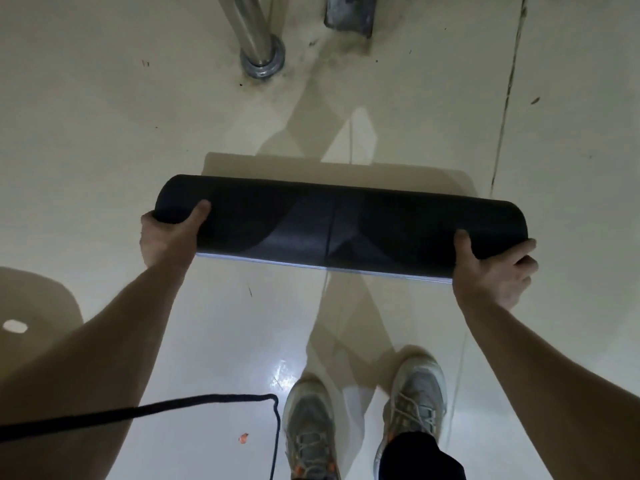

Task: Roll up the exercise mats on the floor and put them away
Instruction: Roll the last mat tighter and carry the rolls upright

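1. One rolled black exercise mat is held level above the pale glossy floor, lying crosswise in front of the person, with its loose pale edge running along the near underside.
2. The left hand cups the roll's left end, thumb lying over the top and fingers hidden beneath it.
3. The right hand clasps the right end, thumb pressed on top and fingers curled around the end of the roll.
4. Beyond the mat, a chrome post stands on a round base; a grey metal plate lies just to the right of it.
5. Nearer than the mat, two grey sneakers stand on the floor, and a dark cord runs left of them.
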A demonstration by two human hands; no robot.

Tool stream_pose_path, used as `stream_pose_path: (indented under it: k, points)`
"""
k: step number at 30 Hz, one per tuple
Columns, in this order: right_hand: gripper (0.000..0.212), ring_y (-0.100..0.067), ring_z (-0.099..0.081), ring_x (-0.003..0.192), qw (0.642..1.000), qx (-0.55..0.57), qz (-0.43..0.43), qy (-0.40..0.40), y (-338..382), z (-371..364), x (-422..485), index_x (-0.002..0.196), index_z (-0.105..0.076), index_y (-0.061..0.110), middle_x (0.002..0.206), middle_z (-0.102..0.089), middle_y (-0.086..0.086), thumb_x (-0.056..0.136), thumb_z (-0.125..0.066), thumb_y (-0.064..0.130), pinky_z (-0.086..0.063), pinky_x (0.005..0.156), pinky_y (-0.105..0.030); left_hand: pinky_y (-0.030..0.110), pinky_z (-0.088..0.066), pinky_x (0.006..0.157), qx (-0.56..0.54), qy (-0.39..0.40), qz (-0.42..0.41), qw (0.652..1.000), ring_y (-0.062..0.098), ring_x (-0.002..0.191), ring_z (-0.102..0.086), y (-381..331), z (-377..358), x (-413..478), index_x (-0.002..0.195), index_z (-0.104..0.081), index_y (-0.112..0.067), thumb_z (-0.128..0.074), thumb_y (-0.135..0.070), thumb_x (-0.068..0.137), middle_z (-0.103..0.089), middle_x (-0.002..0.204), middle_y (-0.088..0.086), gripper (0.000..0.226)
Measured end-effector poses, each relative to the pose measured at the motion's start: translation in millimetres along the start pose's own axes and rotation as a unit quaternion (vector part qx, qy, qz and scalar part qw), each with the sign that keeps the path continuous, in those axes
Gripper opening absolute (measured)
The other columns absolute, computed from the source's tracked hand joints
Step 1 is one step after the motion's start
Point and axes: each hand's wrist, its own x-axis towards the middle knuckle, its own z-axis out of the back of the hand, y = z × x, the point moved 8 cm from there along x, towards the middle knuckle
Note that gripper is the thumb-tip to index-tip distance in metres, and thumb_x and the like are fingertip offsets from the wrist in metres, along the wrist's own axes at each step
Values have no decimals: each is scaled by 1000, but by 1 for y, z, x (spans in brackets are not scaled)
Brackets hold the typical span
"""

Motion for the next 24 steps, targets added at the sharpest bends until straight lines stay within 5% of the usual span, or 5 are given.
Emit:
stream_pose_path:
  k: [8,10,13,18,24]
  points:
    - [145,-47,-29,143,999,6,-21,47,-12,-14,2,161,9,13,161,-16,-20,64,-79,74,-35,117,-59,53,-41,108,168,29,-74,982,42,138,-40,0,-8,2,150,-28,-9,-81,-49,78,-39,149,18,98]
    - [142,-49,-35,140,983,86,-157,31,-25,-20,-19,161,4,15,160,-21,-20,63,-79,76,-36,116,-59,56,-31,117,249,27,-214,944,40,142,-34,-35,-17,-12,154,-28,-18,-79,-36,82,-34,155,16,90]
    - [147,-47,-48,132,912,236,-314,115,-25,-67,-76,160,-15,14,149,-44,-17,49,-64,97,-44,110,-60,58,-24,119,283,220,-353,864,32,137,-45,-86,-76,-59,147,-44,-30,-68,-39,78,-50,148,4,73]
    - [131,-36,-55,121,809,394,-306,312,27,-153,-140,144,-39,26,135,-54,-5,37,-74,93,-48,103,-60,55,-34,114,411,361,-419,724,27,136,-45,-125,-169,-112,150,-36,-35,-66,-87,59,-48,151,-4,109]
    - [111,-35,-51,128,814,415,-278,297,47,-167,-125,150,-23,32,142,-51,-5,65,-82,72,-43,110,-59,47,-51,95,436,298,-363,768,29,105,-63,-118,-172,-87,126,-53,-29,-49,-107,33,-67,118,0,122]
